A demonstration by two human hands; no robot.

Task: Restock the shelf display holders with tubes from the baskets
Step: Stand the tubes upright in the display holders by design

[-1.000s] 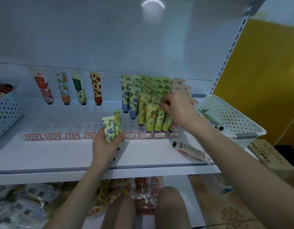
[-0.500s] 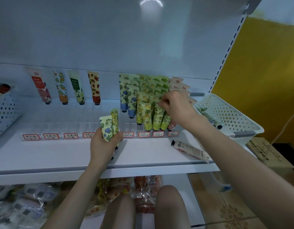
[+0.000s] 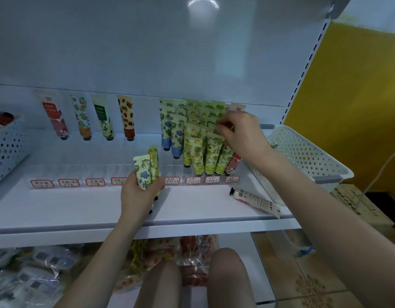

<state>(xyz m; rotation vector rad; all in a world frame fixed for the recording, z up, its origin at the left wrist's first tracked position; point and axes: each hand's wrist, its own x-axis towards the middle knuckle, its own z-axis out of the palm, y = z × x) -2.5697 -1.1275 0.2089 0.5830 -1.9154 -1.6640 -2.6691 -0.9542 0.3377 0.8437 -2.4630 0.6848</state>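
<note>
Left hand point(image 3: 138, 194) grips two tubes point(image 3: 147, 167) upright at the shelf point(image 3: 59, 210) front; right hand point(image 3: 243, 134) pinches a green tube point(image 3: 222, 158) by its top in the holder point(image 3: 99, 172). We judge its right half mostly full, left half one tube per lane, plus a loose tube point(image 3: 254, 202) beside the basket point(image 3: 303, 156).

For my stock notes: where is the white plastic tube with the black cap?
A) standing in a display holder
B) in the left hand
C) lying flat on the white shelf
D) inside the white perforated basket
C: the white plastic tube lies on its side on the white shelf, outside the white perforated basket.
</note>
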